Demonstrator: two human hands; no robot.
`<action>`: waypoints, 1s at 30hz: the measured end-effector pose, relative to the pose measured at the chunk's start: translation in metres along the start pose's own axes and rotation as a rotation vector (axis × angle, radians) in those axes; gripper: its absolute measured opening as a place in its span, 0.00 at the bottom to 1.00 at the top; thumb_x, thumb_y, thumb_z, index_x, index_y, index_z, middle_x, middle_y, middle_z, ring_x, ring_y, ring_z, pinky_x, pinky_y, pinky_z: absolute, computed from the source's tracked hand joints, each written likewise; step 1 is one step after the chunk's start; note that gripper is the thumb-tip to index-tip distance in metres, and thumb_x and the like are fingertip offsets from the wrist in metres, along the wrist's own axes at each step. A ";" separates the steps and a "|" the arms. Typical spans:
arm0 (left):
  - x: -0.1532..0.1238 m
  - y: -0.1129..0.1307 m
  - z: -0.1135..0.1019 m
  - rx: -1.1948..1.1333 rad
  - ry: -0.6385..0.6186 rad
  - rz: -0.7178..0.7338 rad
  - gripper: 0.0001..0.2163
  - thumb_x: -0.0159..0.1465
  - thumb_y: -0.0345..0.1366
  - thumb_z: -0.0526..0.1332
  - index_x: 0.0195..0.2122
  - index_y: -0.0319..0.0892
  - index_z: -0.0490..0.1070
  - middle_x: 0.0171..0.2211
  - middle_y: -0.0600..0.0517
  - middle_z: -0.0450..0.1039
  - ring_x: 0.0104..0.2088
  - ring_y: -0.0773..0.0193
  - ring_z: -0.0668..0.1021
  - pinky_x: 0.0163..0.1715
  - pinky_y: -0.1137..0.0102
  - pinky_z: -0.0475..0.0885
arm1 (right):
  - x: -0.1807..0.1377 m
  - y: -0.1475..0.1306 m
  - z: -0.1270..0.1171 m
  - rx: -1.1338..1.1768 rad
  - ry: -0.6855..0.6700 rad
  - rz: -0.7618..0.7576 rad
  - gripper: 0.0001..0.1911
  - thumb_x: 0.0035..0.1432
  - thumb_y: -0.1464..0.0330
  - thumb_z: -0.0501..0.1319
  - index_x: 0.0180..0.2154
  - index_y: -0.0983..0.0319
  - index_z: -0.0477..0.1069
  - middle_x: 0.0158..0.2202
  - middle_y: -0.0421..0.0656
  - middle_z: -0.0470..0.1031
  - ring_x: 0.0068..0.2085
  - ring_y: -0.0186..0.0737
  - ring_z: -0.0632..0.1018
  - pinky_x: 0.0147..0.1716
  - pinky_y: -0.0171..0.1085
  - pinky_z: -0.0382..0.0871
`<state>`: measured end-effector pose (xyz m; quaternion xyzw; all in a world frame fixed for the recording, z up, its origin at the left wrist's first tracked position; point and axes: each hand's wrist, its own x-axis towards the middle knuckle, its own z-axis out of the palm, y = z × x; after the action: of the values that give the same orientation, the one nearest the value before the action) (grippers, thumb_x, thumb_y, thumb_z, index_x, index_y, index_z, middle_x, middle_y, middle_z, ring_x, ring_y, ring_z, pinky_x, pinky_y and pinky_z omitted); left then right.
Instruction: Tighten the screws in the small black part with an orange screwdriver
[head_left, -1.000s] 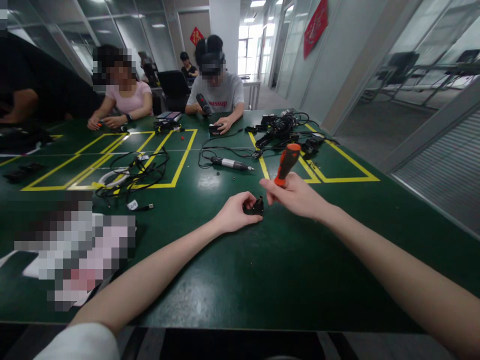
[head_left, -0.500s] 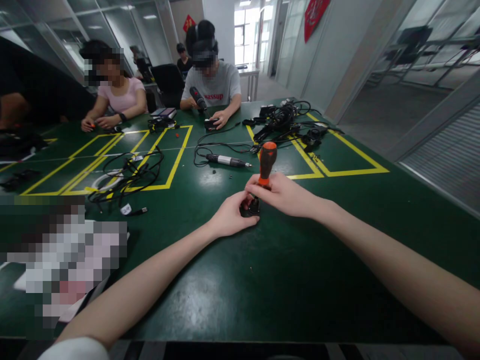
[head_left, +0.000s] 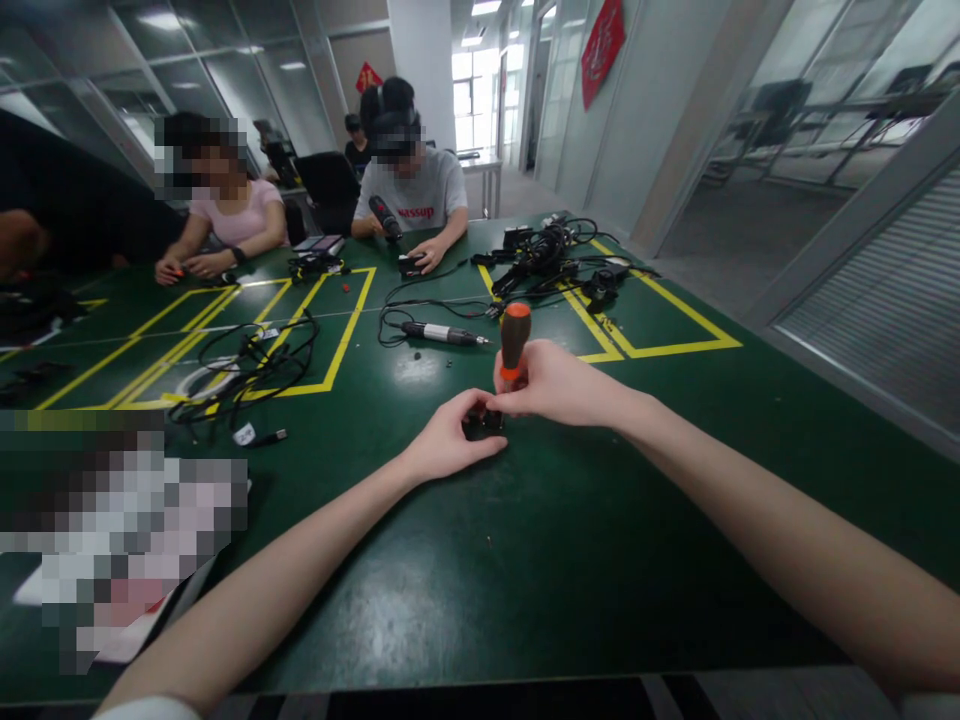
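My right hand (head_left: 541, 382) is closed round the lower part of a screwdriver (head_left: 516, 337) with an orange and dark handle, which stands nearly upright. Its tip is hidden by my fingers, just above a small black part (head_left: 493, 419) on the green table. My left hand (head_left: 454, 434) curls round that black part from the left, thumb in front and fingers behind, holding it against the tabletop. What exactly the part is, I cannot make out. Beyond my hands lies a grey and black electric screwdriver (head_left: 442, 333) with its cable.
Tangled black cables (head_left: 259, 362) lie to the left, and a bigger pile of cables (head_left: 547, 250) at the back right. Yellow tape (head_left: 349, 340) marks the green table (head_left: 600, 560). Across it a person (head_left: 412, 195) holds a power drill (head_left: 384, 217); another person (head_left: 236, 215) sits left.
The whole view has shifted slightly. The screwdriver now stands a little more upright, and my right fingers sit lower, near the black part. My left hand keeps its hold.
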<state>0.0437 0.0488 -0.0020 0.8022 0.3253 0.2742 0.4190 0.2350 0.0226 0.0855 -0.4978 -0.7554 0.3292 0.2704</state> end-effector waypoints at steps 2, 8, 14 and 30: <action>0.001 0.000 -0.002 -0.058 0.003 -0.008 0.17 0.57 0.41 0.69 0.45 0.41 0.73 0.43 0.50 0.78 0.43 0.59 0.77 0.47 0.65 0.70 | 0.000 -0.001 -0.003 0.073 -0.066 0.020 0.08 0.51 0.68 0.69 0.25 0.62 0.71 0.21 0.38 0.74 0.23 0.35 0.74 0.23 0.34 0.64; 0.003 -0.008 -0.007 -0.342 0.014 -0.049 0.15 0.52 0.36 0.64 0.42 0.41 0.74 0.42 0.50 0.78 0.44 0.59 0.77 0.48 0.65 0.70 | -0.001 0.003 -0.010 0.066 -0.149 -0.101 0.08 0.51 0.66 0.71 0.25 0.63 0.77 0.22 0.38 0.77 0.25 0.35 0.75 0.26 0.33 0.67; 0.004 -0.012 -0.006 -0.543 0.108 -0.058 0.15 0.52 0.36 0.60 0.40 0.41 0.76 0.41 0.49 0.79 0.47 0.56 0.77 0.53 0.62 0.69 | -0.001 0.007 -0.014 0.088 -0.180 -0.137 0.06 0.52 0.67 0.71 0.31 0.64 0.80 0.27 0.40 0.79 0.29 0.37 0.78 0.31 0.36 0.71; 0.003 -0.007 -0.004 -0.499 0.076 -0.082 0.16 0.53 0.38 0.72 0.41 0.39 0.76 0.40 0.49 0.79 0.42 0.60 0.78 0.51 0.63 0.70 | 0.002 0.008 -0.017 0.327 -0.225 -0.027 0.09 0.48 0.73 0.69 0.34 0.62 0.74 0.31 0.41 0.83 0.34 0.40 0.84 0.38 0.38 0.78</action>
<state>0.0403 0.0560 -0.0054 0.6490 0.2952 0.3591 0.6022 0.2514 0.0305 0.0897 -0.3971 -0.7240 0.4973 0.2660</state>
